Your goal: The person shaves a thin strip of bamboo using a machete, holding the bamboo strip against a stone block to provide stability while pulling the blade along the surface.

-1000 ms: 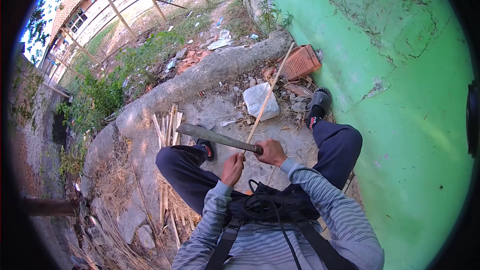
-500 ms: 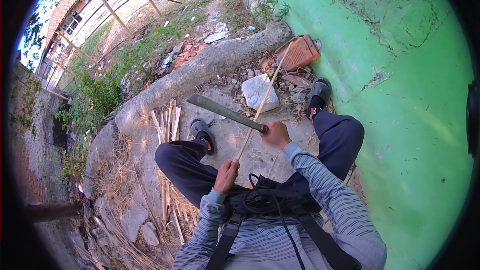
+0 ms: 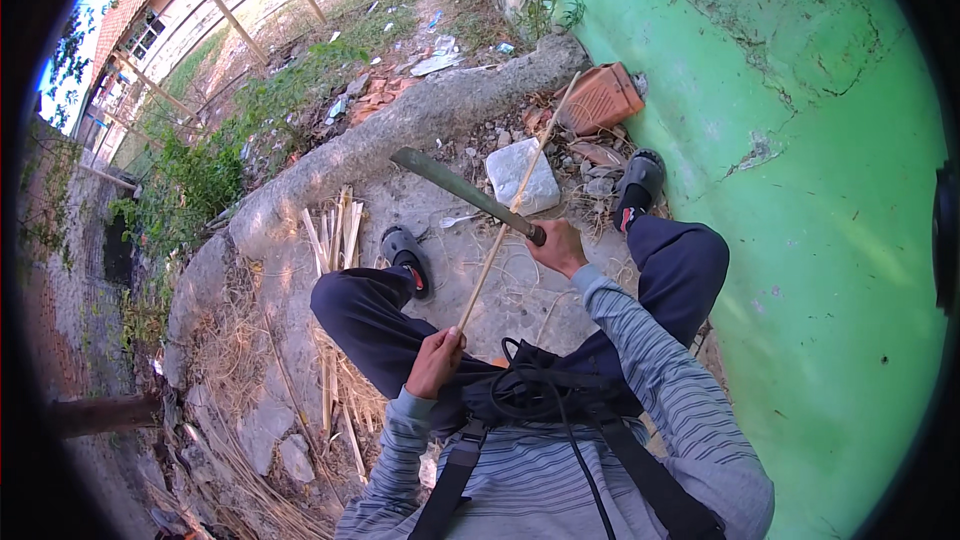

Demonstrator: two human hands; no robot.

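My left hand (image 3: 436, 361) is closed round the near end of a long, thin bamboo strip (image 3: 490, 262). The strip slants away to the right, passing over a white block, and its far tip lies in front of a red-orange brick. In my right hand (image 3: 560, 246) is the dark handle of a machete (image 3: 460, 190). Its broad, dull blade points to the upper left and crosses the strip just beyond my right fist. At the crossing the blade seems to lie against the strip, though I cannot tell how firmly.
The white block (image 3: 523, 176) and the hollow brick (image 3: 600, 100) stand ahead, by a green wall (image 3: 800, 240) on my right. A raised concrete edge (image 3: 400, 125) curves round the far side. Split bamboo pieces (image 3: 335, 240) lie left of my left shoe (image 3: 406, 260).
My left hand has drawn back toward my left knee, pulling the strip nearer. My right hand and the machete have shifted slightly right, and the blade now crosses the strip farther from my left hand.
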